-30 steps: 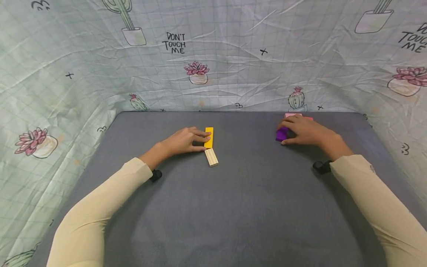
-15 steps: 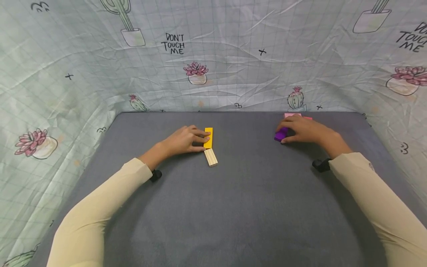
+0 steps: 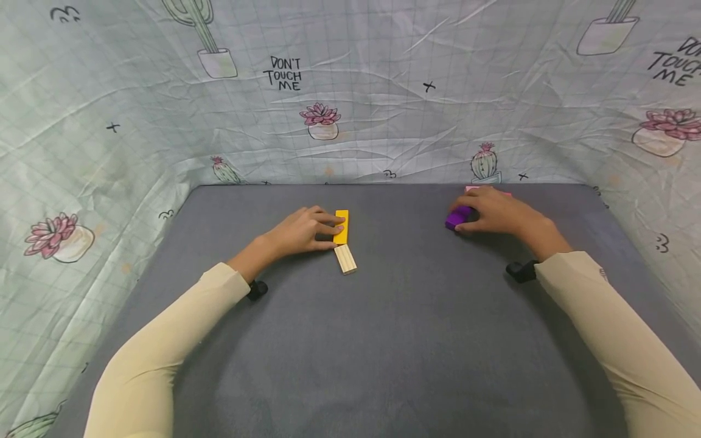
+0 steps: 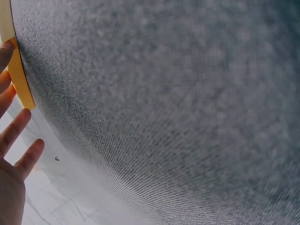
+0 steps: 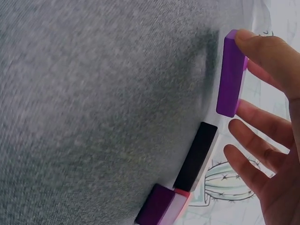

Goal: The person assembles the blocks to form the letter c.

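In the head view, my left hand (image 3: 301,231) lies at the table's left-middle with fingertips resting on a yellow block (image 3: 342,226). The left wrist view shows the thumb and fingers against that yellow block (image 4: 21,82). A pale wooden block (image 3: 345,259) sits at its near end, slightly angled. At the far right, my right hand (image 3: 493,213) pinches a purple block (image 3: 457,217) between thumb and fingers. The right wrist view shows the purple block (image 5: 230,77) apart from a black block (image 5: 197,157), with the last fingers spread free.
A pink block (image 3: 477,189) stands by the table's back edge behind my right hand. Another dark purple block (image 5: 154,204) and a sliver of a red block (image 5: 182,191) adjoin the black one. Patterned cloth (image 3: 372,109) walls the grey table (image 3: 383,340) behind and at the sides.
The purple block has shifted slightly left in my right hand's pinch, uncovering a dark patch under the palm. My left hand, the yellow block and the wooden block hold still.
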The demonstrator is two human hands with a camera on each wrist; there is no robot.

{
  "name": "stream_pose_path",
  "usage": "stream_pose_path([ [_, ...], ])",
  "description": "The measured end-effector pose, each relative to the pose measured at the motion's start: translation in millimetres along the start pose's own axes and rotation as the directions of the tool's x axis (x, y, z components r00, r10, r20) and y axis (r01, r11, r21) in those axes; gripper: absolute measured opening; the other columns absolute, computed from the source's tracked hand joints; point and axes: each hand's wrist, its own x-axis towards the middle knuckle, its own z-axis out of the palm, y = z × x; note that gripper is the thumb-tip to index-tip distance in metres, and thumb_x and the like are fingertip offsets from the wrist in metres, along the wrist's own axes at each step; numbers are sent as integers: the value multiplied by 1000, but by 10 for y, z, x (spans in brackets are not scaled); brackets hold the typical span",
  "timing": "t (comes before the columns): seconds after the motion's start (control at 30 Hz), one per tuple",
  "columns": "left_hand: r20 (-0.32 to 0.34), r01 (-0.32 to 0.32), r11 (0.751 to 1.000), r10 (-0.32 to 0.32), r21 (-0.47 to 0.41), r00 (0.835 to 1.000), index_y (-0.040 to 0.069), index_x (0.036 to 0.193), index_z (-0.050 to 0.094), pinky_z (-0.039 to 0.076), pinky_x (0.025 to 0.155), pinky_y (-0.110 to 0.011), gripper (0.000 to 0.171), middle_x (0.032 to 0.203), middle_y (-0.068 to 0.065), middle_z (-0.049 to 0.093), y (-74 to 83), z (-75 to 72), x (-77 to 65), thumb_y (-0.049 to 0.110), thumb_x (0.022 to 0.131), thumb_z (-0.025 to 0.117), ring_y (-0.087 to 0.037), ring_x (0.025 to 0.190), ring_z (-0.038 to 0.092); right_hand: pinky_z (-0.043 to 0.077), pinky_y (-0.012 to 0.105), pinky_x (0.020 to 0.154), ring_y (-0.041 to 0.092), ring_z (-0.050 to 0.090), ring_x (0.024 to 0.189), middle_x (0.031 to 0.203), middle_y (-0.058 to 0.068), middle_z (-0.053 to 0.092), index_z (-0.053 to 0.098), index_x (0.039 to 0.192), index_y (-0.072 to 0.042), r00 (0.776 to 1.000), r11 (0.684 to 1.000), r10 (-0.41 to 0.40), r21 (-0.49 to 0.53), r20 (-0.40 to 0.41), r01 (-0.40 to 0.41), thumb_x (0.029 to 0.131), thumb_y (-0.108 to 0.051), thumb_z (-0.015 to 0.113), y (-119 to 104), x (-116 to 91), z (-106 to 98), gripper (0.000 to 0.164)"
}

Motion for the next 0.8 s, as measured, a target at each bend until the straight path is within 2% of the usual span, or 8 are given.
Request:
stream_pose_path([
  [0.17,-9,6,1000,-6,-15,1000,13,132,70,48,88,-46,42,141,-4,63,4,3,-8,31,94,75,-27,118,57,43,60,100,41,58,115,117,14,66,74,120,-13,999,999,-46,-24,-15,46,88,-32,81,-9,32,9,39],
  [0.37,-14,7,1000,-7,-23,1000,13,132,70,48,87,-46,42,141,-3,63,1,5,-5,31,94,75,-26,117,58,44,57,97,32,59,103,111,12,65,75,117,-12,997,997,-76,-15,-33,75,87,-30,82,-23,38,15,36],
  [0.67,-5,3,1000,-3,-26,1000,13,132,69,48,90,-47,43,140,-4,63,-2,-4,12,32,94,75,-27,117,57,39,60,101,33,60,106,112,13,66,75,116,-11,996,997,-78,-8,-43,77,87,-31,82,-55,30,21,36],
  [0.8,17,21,999,-20,-33,1000,13,132,69,47,91,-46,43,139,-4,64,6,-20,22,33,94,75,-26,118,57,43,57,100,36,59,110,115,15,66,75,116,-11,997,998,-65,0,-45,65,86,-31,82,-79,38,33,37],
])
